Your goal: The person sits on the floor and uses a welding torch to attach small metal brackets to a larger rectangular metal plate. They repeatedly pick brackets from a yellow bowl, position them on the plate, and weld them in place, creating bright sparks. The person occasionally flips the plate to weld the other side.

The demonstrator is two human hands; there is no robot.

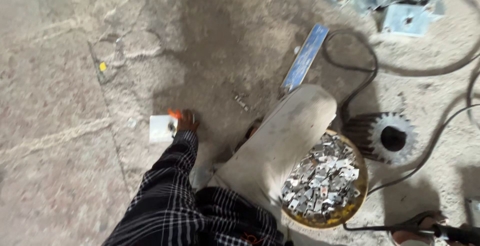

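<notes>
Your left hand (186, 121) reaches straight out, low to the floor, fingers closed on an orange-handled tool (174, 113). Its handle points away leftward, just over the white box (162, 128).

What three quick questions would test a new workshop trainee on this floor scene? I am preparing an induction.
1. True or false: the left hand touches the small white box on the concrete floor.
2. What fills the round yellow-rimmed basin?
A. small metal pieces
B. water
C. sand
3. Which toothed part lies right of the basin?

Key: 1 true; 2 A; 3 the grey metal gear.
</notes>
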